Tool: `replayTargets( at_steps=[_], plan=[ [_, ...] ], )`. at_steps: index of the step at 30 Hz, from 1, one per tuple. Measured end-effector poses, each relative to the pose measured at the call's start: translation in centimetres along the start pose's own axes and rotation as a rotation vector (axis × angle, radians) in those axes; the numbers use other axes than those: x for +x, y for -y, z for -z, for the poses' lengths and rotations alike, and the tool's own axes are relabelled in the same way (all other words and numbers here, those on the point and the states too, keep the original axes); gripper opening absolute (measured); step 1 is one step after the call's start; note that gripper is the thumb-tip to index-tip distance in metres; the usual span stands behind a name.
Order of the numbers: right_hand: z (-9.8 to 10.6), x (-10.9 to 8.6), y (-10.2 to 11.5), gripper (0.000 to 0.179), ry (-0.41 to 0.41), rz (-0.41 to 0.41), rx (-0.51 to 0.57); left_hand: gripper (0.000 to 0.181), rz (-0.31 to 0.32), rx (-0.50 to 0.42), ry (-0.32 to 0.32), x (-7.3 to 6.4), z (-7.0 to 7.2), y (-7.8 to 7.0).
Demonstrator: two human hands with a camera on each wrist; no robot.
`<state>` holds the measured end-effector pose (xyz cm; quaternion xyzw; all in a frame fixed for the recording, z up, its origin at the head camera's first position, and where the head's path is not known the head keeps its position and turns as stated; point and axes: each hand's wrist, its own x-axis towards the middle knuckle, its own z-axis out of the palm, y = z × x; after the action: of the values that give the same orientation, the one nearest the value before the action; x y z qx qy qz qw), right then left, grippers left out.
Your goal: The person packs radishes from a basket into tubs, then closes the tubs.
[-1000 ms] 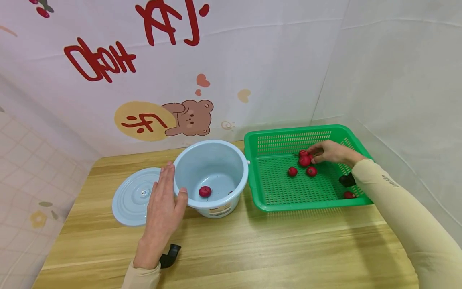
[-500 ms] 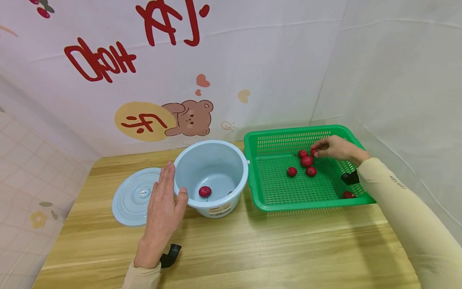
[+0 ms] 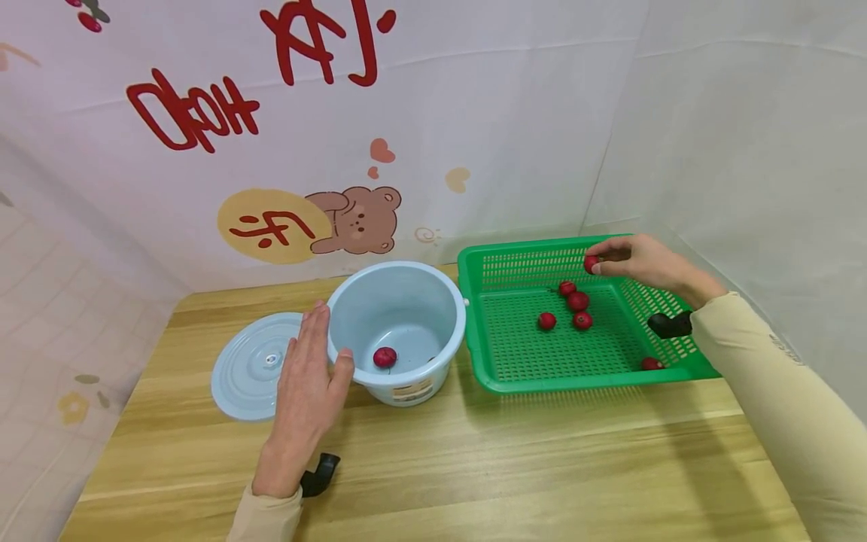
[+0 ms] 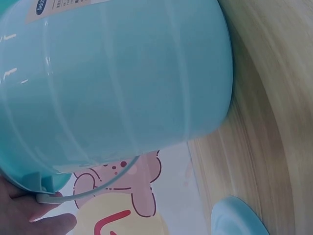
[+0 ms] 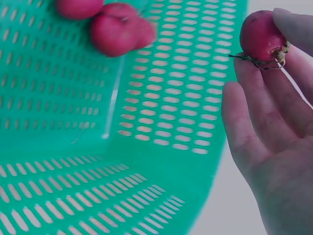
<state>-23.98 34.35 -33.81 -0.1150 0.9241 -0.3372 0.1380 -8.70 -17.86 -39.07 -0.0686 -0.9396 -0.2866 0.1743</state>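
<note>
My right hand (image 3: 646, 262) pinches a red radish (image 3: 591, 264) between thumb and fingertips, raised over the back of the green basket (image 3: 535, 388). In the right wrist view, the pinched radish (image 5: 261, 35) shows its stem stub and thin trailing strands. Several other radishes (image 3: 577, 302) lie on the basket floor, one of them (image 3: 652, 363) in the near right corner. My left hand (image 3: 308, 395), fingers straight, is at the left rim of the light blue bucket (image 3: 400, 293). One radish (image 3: 384, 357) sits at the bottom of that bucket.
A round blue lid (image 3: 247, 369) lies on the wooden table (image 3: 474, 474), left of the bucket and partly behind my left hand. The bucket's thin handle (image 4: 98, 188) hangs at its side. A printed cloth (image 3: 528, 113) backs the table.
My right hand has taken a radish from the cluster and lifted it up and slightly right. The remaining radishes shifted a little. The left hand stays at the bucket.
</note>
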Motion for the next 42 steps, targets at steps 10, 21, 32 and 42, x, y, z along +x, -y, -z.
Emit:
replayTargets(
  at_steps=[10,21,32,42],
  plan=[
    [1.4,-2.5,2.4,0.049,-0.116,0.027,-0.028,0.068,-0.037,0.001,0.01,0.5,0.2,0.3],
    [0.6,-4.7,5.3,0.047,-0.193,0.065,0.064,0.067,-0.033,-0.001,0.037,0.5,0.5,0.7],
    [-1.2,-6.2,7.4,0.041,-0.254,0.14,0.141,0.067,-0.025,-0.004,0.036,0.4,0.5,0.5],
    [-3.1,-7.4,9.9,0.036,-0.316,0.198,0.174,0.067,-0.025,-0.011,0.025,0.3,0.5,0.6]
  ],
)
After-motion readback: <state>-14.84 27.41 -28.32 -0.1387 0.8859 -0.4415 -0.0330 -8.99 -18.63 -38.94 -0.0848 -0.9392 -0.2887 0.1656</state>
